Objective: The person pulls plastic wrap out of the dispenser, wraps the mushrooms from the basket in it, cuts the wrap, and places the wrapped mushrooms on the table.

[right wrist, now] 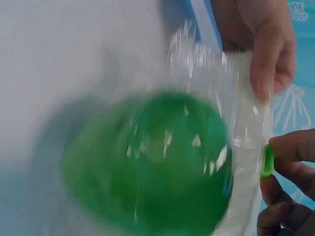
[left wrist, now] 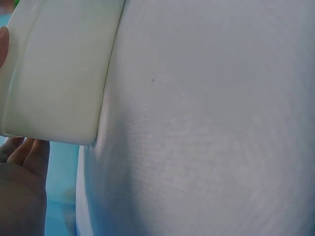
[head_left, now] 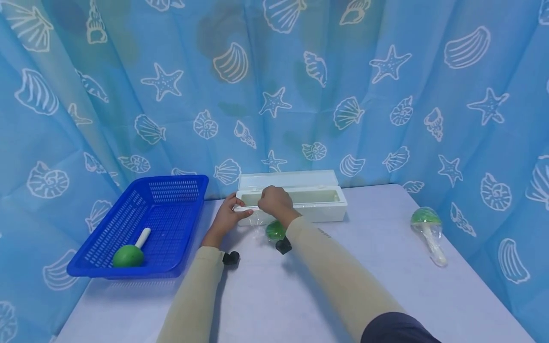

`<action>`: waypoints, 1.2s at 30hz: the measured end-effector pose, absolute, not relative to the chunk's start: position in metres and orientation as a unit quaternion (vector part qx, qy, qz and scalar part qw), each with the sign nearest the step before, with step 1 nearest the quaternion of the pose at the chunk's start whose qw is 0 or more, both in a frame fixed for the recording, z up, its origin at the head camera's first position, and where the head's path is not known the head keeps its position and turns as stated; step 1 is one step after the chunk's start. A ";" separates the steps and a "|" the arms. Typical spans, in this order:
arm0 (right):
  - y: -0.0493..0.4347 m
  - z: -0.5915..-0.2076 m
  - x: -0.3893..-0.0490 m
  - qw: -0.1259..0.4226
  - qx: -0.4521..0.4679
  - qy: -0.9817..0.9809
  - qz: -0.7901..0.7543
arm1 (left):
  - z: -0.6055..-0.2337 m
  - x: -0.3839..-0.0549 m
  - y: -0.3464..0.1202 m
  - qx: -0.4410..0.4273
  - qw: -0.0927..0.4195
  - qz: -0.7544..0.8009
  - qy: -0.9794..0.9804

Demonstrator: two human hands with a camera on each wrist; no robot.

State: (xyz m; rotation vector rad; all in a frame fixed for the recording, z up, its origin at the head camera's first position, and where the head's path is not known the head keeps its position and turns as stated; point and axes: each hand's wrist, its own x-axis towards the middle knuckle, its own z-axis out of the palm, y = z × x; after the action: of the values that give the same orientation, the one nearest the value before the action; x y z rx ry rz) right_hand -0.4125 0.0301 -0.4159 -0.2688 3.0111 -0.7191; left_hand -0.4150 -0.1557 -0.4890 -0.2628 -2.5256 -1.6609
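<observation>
A long white cling film dispenser stands with its lid tipped back. My left hand grips its left end, thumb along the front rim. With my right hand, I pinch a small green slider at the dispenser's front edge. Clear film hangs down from that edge over the green head of a maraca. In the head view this maraca lies just in front of the dispenser, partly hidden by my right forearm.
At the left stands a blue plastic basket holding an unwrapped green maraca with a white handle. A film-wrapped green maraca lies near the right edge of the white-covered table. A blue shell-print curtain hangs behind.
</observation>
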 end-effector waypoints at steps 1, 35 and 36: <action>0.037 -0.415 -0.414 0.024 -0.085 0.969 -0.231 | -0.489 -0.415 -0.155 -0.083 0.052 -0.548 -0.831; 0.249 -0.412 -0.416 0.075 -0.083 0.967 -0.229 | -0.488 -0.410 -0.148 -0.063 0.057 -0.552 -0.830; 0.248 -0.414 -0.414 0.072 -0.098 0.966 -0.228 | -0.488 -0.409 -0.148 -0.061 0.057 -0.549 -0.832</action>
State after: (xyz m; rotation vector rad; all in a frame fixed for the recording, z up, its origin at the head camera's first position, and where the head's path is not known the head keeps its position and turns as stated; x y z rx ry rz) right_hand -0.4137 0.2478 -0.4142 -0.2949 2.9042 -0.6851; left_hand -0.4086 -0.1476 -0.4883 -0.1852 -2.5222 -1.6649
